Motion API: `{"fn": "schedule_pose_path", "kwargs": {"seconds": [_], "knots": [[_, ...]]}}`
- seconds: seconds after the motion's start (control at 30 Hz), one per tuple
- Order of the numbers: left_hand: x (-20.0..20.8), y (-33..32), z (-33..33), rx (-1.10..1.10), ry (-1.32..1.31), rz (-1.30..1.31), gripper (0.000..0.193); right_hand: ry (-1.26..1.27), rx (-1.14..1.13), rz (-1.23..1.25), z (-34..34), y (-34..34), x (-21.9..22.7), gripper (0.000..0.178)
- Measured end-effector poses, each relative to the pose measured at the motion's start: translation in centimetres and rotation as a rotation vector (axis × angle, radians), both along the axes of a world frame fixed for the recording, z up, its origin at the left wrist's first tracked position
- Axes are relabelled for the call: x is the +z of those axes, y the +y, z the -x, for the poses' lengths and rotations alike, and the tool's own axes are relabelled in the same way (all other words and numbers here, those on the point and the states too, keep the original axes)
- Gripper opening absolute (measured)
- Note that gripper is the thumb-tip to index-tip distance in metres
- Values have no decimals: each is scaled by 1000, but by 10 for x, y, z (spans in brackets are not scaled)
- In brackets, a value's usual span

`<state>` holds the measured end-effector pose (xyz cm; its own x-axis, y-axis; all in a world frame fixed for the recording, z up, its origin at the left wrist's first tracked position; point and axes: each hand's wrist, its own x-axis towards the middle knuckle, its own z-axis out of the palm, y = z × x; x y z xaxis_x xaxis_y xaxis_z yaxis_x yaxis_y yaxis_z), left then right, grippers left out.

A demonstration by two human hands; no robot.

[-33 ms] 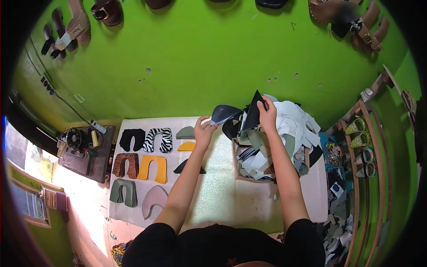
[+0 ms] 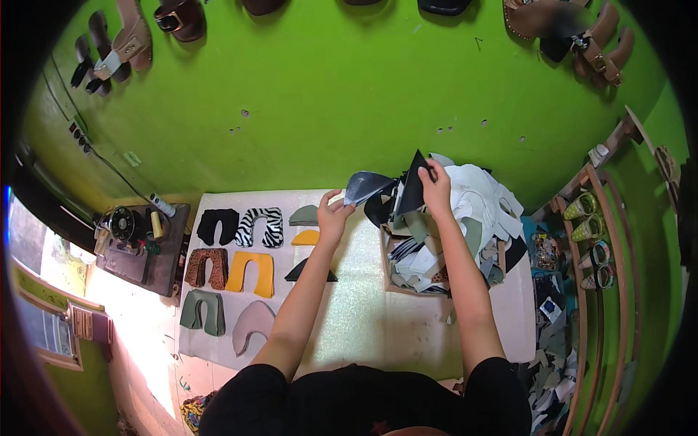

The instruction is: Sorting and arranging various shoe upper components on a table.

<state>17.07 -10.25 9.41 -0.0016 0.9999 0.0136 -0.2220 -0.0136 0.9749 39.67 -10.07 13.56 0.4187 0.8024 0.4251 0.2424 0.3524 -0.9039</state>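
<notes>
My left hand [image 2: 336,216] pinches the lower left edge of a dark, shiny sheet piece [image 2: 368,186] with a rounded top. To its right, my right hand [image 2: 436,190] grips a black pointed scrap [image 2: 411,190] held nearly upright. Both pieces are raised at the back of the table, over the left side of a box [image 2: 387,269] heaped with white, grey-green and black offcuts [image 2: 465,196]. Left of my left forearm lie half-round pieces: grey-green [image 2: 304,214], yellow [image 2: 306,237] and black [image 2: 299,272], the last partly behind my arm.
Stacked U-shaped pieces stand on the table's left: black [image 2: 217,225], zebra-patterned [image 2: 259,227], leopard-patterned [image 2: 206,267], yellow [image 2: 250,273], green [image 2: 203,312] and pinkish [image 2: 252,327]. A green wall [image 2: 327,109] rises behind. At the right is a wooden rack [image 2: 579,254] with sandals; scraps [image 2: 549,378] lie beside it.
</notes>
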Motion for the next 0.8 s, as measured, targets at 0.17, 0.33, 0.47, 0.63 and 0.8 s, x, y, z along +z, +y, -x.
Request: {"fn": "schedule_pose_path", "kwargs": {"seconds": [0.17, 0.33, 0.47, 0.63, 0.8], "knots": [[-4, -38, 29, -55, -156, 144, 31, 503, 398, 536, 37, -51, 23, 55], [-13, -75, 44, -67, -148, 234, 17, 344, 530, 399, 60, -91, 18, 60], [-3, -106, 48, -56, -288, 238, 10, 256, 460, 338, 84, -117, 14, 49], [16, -131, 53, -141, -435, 282, 17, 103, 324, 249, 127, -147, 6, 31], [26, -154, 63, -138, -490, 230, 17, -164, 117, 209, 155, -169, 8, 31]]}}
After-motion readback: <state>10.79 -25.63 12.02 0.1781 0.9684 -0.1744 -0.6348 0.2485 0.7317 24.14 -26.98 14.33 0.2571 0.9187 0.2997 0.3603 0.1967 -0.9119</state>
